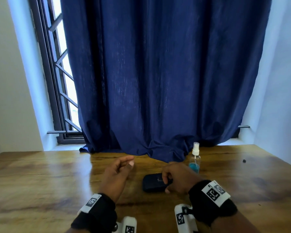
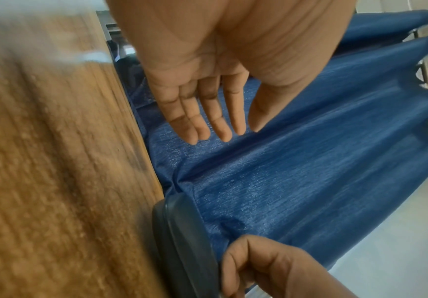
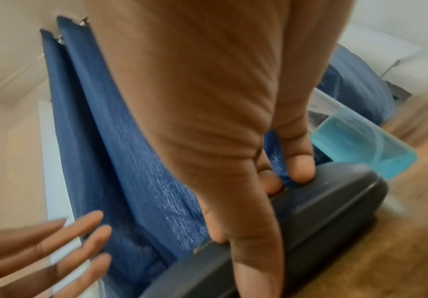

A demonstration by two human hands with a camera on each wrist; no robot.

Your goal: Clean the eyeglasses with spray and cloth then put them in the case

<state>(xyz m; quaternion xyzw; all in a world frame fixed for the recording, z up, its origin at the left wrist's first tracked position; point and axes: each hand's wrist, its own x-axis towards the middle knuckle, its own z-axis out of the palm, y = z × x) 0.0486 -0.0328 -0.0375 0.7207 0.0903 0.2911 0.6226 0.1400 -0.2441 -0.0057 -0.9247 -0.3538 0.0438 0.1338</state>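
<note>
A dark eyeglass case [image 1: 154, 182] lies shut on the wooden table [image 1: 40, 179] in front of me. My right hand [image 1: 172, 179] grips its right end, fingers on top and thumb at the near side; the right wrist view shows those fingers curled over the case [image 3: 309, 213]. My left hand [image 1: 123, 165] hovers to the case's left, empty, its fingers straight in the left wrist view [image 2: 207, 121]. A clear spray bottle [image 1: 195, 158] with blue liquid and a white nozzle stands upright just behind my right hand. No eyeglasses or cloth are in view.
A dark blue curtain [image 1: 158, 73] hangs behind the table, its hem bunched on the far edge near the bottle. A barred window [image 1: 60, 81] shows at the left. A small dark speck [image 1: 244, 160] lies at the far right.
</note>
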